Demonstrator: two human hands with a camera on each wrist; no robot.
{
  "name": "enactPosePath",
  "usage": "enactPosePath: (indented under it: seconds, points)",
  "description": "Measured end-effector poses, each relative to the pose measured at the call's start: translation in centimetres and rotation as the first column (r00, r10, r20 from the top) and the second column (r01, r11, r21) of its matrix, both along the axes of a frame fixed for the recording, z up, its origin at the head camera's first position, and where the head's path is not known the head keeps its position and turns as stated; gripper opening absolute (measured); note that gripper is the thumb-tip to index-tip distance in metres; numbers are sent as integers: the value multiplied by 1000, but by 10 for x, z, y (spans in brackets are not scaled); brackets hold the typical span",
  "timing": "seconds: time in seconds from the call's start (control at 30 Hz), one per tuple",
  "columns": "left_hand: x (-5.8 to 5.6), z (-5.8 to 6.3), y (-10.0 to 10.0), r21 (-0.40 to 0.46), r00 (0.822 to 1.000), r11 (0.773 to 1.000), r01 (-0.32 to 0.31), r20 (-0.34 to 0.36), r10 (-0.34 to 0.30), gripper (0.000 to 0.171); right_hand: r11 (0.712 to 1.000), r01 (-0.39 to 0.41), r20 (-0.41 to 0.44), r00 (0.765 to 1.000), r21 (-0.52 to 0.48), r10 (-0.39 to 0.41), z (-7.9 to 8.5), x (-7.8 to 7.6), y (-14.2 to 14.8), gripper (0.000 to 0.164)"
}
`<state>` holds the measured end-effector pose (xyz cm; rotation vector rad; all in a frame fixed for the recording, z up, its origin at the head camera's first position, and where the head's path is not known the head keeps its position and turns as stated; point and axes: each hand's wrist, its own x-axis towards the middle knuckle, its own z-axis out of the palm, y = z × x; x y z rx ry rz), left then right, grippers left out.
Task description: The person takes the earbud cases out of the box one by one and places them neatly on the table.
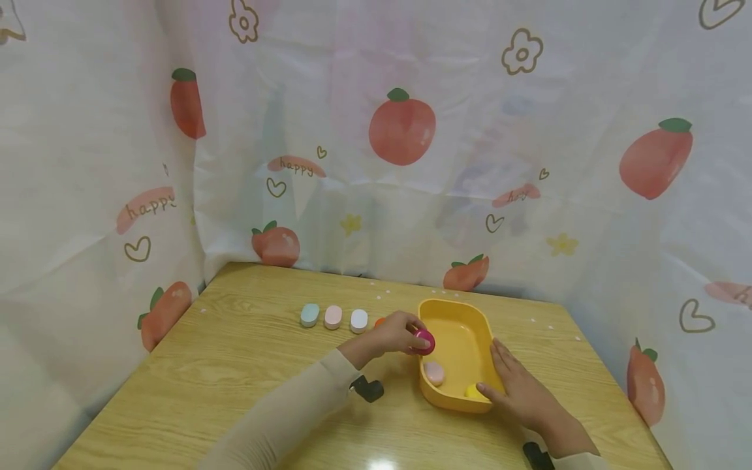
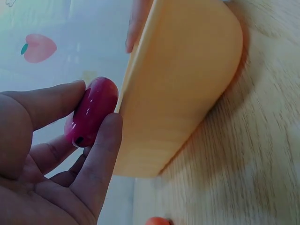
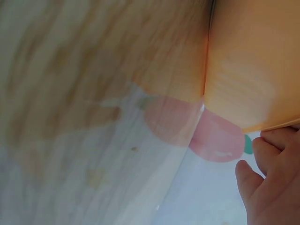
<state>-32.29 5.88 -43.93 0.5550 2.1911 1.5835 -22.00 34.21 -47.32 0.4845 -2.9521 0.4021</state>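
Between thumb and fingers, my left hand point(image 1: 397, 331) pinches a small, glossy magenta rounded object point(image 2: 96, 110) with a dark spot near one end. It is held at the left rim of a yellow-orange plastic tub point(image 1: 461, 312). My right hand point(image 1: 525, 391) rests against the tub's right side, fingers extended along the outside and thumb reaching over the rim. Inside the tub lie a pale pink rounded piece point(image 1: 434, 373) and a yellow piece point(image 1: 472, 391), partly hidden by the thumb.
Left of the tub, mint point(image 1: 309, 315), pink point(image 1: 333, 317) and white point(image 1: 358, 320) rounded pieces stand in a row on the wood-grain table point(image 1: 247, 352). An orange piece point(image 2: 158, 221) is mostly hidden behind my left hand in the head view. A fruit-printed curtain point(image 1: 329, 98) surrounds the table.
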Motion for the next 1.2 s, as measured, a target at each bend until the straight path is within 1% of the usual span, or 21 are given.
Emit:
enactPosePath:
  seconds: [0.1,0.23,0.47,0.57,0.63,0.73,0.8,0.9,0.97,1.2]
  points:
    - [-1,-3,-6,11,1000,1000,0,2,0,23,1000,-4,-2,1000,-6,4,0,0,1,88]
    - [-2,-6,-14,10,1000,1000,-18,-6,18,22,1000,-12,2,1000,-7,12,1,1,1,87]
    - [-4,-16,-27,-13,998,998,-57,-28,56,18,999,-28,-19,999,42,29,5,2,0,86]
    - [-5,-22,-33,-50,996,996,-72,-62,69,19,996,-37,-32,999,78,40,7,3,-1,86]
    - [-5,-25,-38,-92,993,992,-83,-97,74,20,994,-43,-31,998,102,47,9,3,-1,86]
    - [-4,-29,-44,-138,989,986,-98,-122,81,22,991,-43,-14,999,127,45,12,4,-2,87]
    - [-3,-30,-47,-143,990,985,-100,-109,85,22,990,-45,-6,999,137,46,14,4,-2,87]
    - [-2,-32,-52,-134,994,986,-95,-71,86,22,988,-43,-3,999,151,44,16,4,-3,87]
    - [-2,-33,-55,-139,995,986,-90,-62,82,23,986,-39,-1,999,159,40,17,4,-3,88]
    - [-4,-43,-66,-193,995,979,-71,-76,57,23,985,-40,-2,999,166,41,17,4,-4,88]
